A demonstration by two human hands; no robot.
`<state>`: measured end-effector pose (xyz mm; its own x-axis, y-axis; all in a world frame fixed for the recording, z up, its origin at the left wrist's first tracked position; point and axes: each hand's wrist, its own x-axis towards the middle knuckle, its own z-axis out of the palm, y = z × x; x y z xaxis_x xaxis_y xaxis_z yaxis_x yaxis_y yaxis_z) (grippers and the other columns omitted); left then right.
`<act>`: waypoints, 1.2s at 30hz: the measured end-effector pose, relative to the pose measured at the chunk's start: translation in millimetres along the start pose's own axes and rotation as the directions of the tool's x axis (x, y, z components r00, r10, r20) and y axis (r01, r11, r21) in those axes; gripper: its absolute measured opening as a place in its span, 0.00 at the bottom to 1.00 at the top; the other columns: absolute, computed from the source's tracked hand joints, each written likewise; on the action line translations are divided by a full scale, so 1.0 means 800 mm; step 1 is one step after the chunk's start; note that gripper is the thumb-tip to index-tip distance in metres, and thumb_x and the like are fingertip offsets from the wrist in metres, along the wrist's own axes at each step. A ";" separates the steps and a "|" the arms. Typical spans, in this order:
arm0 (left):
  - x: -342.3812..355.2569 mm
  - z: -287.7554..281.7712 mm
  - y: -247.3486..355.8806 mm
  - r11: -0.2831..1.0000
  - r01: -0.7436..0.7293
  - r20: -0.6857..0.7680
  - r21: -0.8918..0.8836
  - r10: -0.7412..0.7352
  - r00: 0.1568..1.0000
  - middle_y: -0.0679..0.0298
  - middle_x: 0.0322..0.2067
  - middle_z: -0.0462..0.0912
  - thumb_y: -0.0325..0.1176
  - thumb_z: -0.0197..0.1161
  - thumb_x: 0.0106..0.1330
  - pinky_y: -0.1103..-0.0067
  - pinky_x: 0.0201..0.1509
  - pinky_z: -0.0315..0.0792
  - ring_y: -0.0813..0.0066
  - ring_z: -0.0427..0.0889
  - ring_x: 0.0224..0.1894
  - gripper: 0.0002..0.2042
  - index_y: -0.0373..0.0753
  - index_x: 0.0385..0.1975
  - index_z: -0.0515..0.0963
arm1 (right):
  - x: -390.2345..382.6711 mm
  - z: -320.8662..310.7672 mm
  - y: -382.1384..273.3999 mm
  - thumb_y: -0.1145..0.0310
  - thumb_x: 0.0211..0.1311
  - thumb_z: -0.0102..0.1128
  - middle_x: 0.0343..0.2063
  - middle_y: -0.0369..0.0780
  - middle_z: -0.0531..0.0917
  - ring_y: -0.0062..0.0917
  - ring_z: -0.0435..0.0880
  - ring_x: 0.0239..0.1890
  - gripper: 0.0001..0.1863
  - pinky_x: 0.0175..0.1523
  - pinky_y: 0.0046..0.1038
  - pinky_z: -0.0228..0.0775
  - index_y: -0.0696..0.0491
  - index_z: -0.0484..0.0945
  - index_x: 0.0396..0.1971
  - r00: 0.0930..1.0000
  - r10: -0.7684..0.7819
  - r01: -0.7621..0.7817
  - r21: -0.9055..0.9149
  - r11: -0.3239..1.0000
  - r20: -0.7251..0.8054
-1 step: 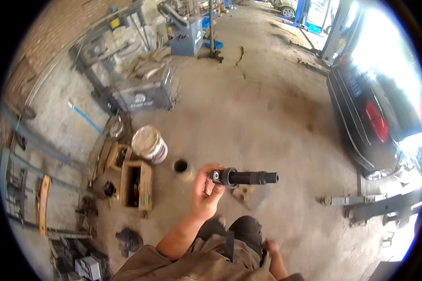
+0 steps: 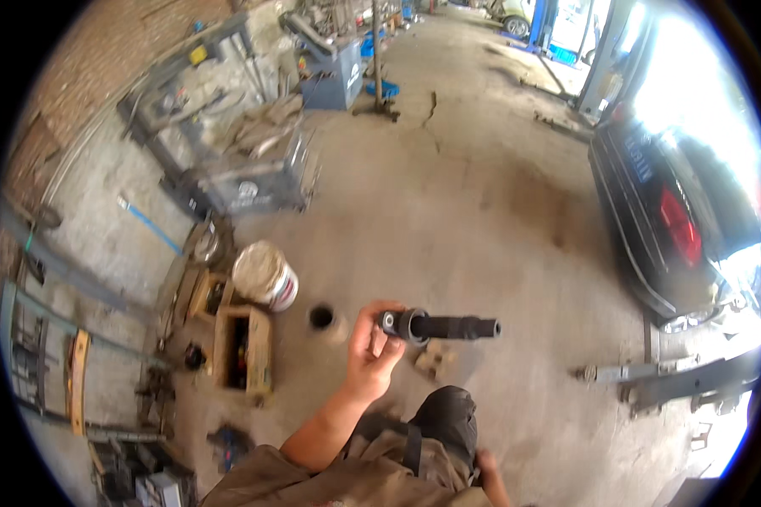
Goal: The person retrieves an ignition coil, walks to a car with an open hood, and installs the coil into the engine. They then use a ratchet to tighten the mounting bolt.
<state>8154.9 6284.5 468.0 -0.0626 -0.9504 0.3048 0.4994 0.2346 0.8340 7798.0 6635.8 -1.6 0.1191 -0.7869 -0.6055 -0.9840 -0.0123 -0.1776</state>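
Observation:
My left hand is raised in front of my body, its thumb and fingers closed round the head of a black ignition coil. The coil lies nearly level, its long dark boot pointing right and its collar just beside my fingertips. A small mounting hole with a light rim shows at the head end. Down by my right thigh hangs my right hand, small and blurred, its fingers not readable. Below the coil, a flat piece with a tan block lies on the floor, partly covered by my arm and the coil.
Left of me stand a dirty white bucket, an open wooden box and a dark-mouthed cylinder. Grey metal cabinets line the left wall. At right are a dark car and a lift arm.
The view has shifted slightly, and the bucket and cylinder sit a little further left. My legs have moved, my right hand is lower, and the coil's tip dips a little. My left hand keeps its hold.

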 end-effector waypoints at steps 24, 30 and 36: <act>1.560 -0.072 -0.980 0.743 0.556 -0.110 -0.372 -0.630 0.769 0.60 0.40 0.79 0.50 0.60 0.66 0.67 0.47 0.72 0.69 0.76 0.36 0.24 0.39 0.55 0.73 | 1.575 -1.552 0.737 0.56 0.69 0.59 0.25 0.37 0.81 0.21 0.79 0.27 0.17 0.32 0.28 0.72 0.58 0.79 0.37 0.696 0.614 0.328 0.926 0.190 -0.372; 2.135 0.050 -1.150 0.558 0.327 -0.163 -0.763 -0.655 0.737 0.58 0.32 0.79 0.43 0.48 0.67 0.69 0.39 0.71 0.67 0.74 0.21 0.21 0.34 0.47 0.77 | 1.801 -1.554 0.843 0.61 0.68 0.61 0.32 0.41 0.87 0.30 0.86 0.34 0.17 0.39 0.31 0.80 0.61 0.81 0.45 0.812 0.400 -0.347 0.902 -0.257 0.426; 2.679 0.116 -1.439 0.635 0.203 -0.160 -0.746 -0.466 0.870 0.57 0.31 0.79 0.37 0.50 0.62 0.68 0.36 0.71 0.66 0.72 0.19 0.15 0.36 0.42 0.77 | 2.096 -1.710 1.037 0.63 0.62 0.65 0.39 0.42 0.85 0.27 0.84 0.34 0.20 0.41 0.29 0.76 0.64 0.80 0.47 0.696 0.471 -0.158 0.755 -0.636 0.542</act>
<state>7365.9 3996.9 203.5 -0.1493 -0.9690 -0.1968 0.9485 -0.1965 0.2485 7000.6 4462.5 -102.8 -0.3085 -0.2189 -0.9257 0.7075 0.5978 -0.3771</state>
